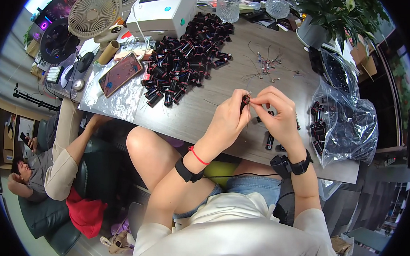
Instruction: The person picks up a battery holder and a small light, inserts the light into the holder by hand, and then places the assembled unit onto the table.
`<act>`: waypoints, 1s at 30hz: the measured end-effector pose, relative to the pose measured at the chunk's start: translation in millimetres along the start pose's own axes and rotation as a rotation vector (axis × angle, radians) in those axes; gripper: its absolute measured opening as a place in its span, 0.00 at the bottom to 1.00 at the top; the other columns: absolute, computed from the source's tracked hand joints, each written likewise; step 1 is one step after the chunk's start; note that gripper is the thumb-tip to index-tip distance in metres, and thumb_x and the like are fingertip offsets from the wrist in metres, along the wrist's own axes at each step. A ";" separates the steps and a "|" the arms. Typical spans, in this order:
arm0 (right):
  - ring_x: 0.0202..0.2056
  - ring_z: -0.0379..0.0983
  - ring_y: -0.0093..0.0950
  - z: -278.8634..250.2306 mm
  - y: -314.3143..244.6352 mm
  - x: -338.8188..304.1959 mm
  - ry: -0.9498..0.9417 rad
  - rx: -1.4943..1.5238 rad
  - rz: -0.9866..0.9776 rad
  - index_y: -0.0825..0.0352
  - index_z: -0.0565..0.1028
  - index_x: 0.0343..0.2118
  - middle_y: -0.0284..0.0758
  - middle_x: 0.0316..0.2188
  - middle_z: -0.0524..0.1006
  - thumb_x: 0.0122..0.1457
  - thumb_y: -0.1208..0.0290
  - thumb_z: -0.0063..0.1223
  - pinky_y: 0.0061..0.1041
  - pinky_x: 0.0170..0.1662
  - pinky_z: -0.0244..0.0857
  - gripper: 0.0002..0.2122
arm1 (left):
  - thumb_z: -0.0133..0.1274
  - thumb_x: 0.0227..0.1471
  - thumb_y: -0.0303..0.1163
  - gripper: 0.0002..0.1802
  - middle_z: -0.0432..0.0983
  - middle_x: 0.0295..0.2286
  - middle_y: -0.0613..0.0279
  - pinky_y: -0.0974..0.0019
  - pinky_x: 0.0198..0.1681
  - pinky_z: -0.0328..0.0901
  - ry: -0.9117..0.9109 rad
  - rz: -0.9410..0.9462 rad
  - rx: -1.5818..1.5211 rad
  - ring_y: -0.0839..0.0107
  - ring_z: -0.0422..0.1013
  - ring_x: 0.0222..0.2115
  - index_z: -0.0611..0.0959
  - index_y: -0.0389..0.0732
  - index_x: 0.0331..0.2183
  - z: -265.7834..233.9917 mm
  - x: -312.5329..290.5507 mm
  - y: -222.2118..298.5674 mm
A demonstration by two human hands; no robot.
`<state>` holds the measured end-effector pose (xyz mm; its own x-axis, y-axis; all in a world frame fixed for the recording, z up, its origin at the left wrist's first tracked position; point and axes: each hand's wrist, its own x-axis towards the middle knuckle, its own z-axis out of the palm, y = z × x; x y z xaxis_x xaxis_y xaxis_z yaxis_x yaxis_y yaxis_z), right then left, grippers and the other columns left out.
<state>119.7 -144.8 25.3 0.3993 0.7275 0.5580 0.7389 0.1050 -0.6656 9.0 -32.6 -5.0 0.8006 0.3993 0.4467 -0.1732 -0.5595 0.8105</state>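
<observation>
So the left hand (228,111) has its thumb and fingers wrapped around 1 small black cylindrical part (246,99), held up just above the grey wood-grain table (196,118). Right hand's (279,110) thumb and forefinger are pinched together right at the part's end, too tiny to tell what's between them. Past the hands there's a tangle of thin dark wires (268,66), a big heap of glossy black cylinders (183,56) off left, and a crinkly clear plastic bag (351,130) on the right.

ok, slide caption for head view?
Left hand and right hand meet at a small black part, black cylinders heaped to their left.
</observation>
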 end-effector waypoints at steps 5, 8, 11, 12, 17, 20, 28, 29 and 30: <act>0.27 0.70 0.23 3.3 -0.3 -2.2 0.028 0.004 -0.005 0.70 0.77 0.27 0.34 0.25 0.75 0.46 0.85 0.57 0.19 0.28 0.62 0.05 | 0.47 0.52 0.21 0.12 0.71 0.27 0.44 0.54 0.33 0.64 -0.003 -0.017 0.027 0.46 0.70 0.29 0.67 0.33 0.40 1.5 -1.8 -2.8; 0.27 0.70 0.23 1.3 0.7 -1.9 0.044 0.014 -0.053 0.70 0.78 0.28 0.34 0.26 0.75 0.46 0.85 0.58 0.19 0.29 0.62 0.06 | 0.47 0.52 0.21 0.12 0.71 0.28 0.43 0.54 0.33 0.64 -0.004 -0.038 -0.017 0.46 0.69 0.30 0.67 0.32 0.40 1.5 -0.4 2.5; 0.28 0.71 0.23 -1.9 -2.7 0.0 0.050 0.042 -0.084 0.70 0.78 0.29 0.34 0.27 0.75 0.46 0.85 0.58 0.19 0.29 0.63 0.07 | 0.45 0.55 0.26 0.10 0.70 0.27 0.51 0.61 0.32 0.63 -0.068 -0.094 -0.177 0.56 0.69 0.28 0.68 0.34 0.40 -7.8 1.1 10.5; 0.28 0.71 0.23 -3.0 -4.7 1.3 0.044 0.067 -0.090 0.70 0.78 0.30 0.34 0.28 0.75 0.47 0.85 0.58 0.19 0.30 0.63 0.07 | 0.45 0.55 0.26 0.10 0.70 0.27 0.51 0.61 0.32 0.63 -0.071 -0.089 -0.176 0.56 0.69 0.28 0.68 0.34 0.40 -8.9 1.4 8.0; 0.31 0.71 0.23 -0.5 3.5 1.7 0.026 0.225 0.014 0.70 0.77 0.31 0.35 0.30 0.74 0.48 0.85 0.57 0.18 0.32 0.63 0.07 | 0.38 0.63 0.39 0.13 0.66 0.30 0.69 0.75 0.33 0.55 -0.150 -0.198 -0.726 0.80 0.60 0.29 0.69 0.42 0.42 -12.8 6.2 -9.6; 0.32 0.70 0.23 1.2 4.9 -1.0 0.011 0.203 0.018 0.71 0.77 0.31 0.35 0.31 0.74 0.48 0.86 0.57 0.18 0.32 0.63 0.07 | 0.36 0.64 0.44 0.16 0.65 0.31 0.71 0.77 0.35 0.53 -0.217 -0.324 -0.834 0.82 0.58 0.30 0.69 0.44 0.42 -15.5 7.6 -9.4; 0.31 0.71 0.25 8.7 1.5 -5.4 0.103 0.144 -0.138 0.71 0.75 0.31 0.35 0.30 0.74 0.47 0.87 0.57 0.21 0.33 0.65 0.08 | 0.44 0.61 0.42 0.12 0.62 0.41 0.66 0.75 0.35 0.55 -0.115 -0.302 -0.991 0.81 0.58 0.31 0.67 0.45 0.41 -14.3 7.8 3.6; 0.32 0.70 0.26 8.4 1.1 -5.6 0.105 0.141 -0.146 0.71 0.75 0.31 0.36 0.31 0.74 0.47 0.88 0.57 0.21 0.33 0.64 0.08 | 0.45 0.61 0.40 0.11 0.61 0.43 0.66 0.75 0.35 0.56 -0.136 -0.289 -1.022 0.80 0.58 0.32 0.67 0.46 0.40 -15.0 7.2 5.0; 0.32 0.70 0.26 8.1 1.4 -6.0 0.105 0.141 -0.146 0.71 0.75 0.31 0.36 0.31 0.74 0.47 0.88 0.57 0.21 0.33 0.64 0.08 | 0.46 0.61 0.39 0.10 0.60 0.45 0.65 0.74 0.36 0.57 -0.158 -0.277 -1.054 0.80 0.59 0.33 0.66 0.47 0.40 -15.4 6.4 6.3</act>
<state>113.9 -143.5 17.0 0.3536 0.6242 0.6967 0.7127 0.3027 -0.6328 4.2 -22.3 8.8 0.9387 0.2758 0.2070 -0.3189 0.4654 0.8257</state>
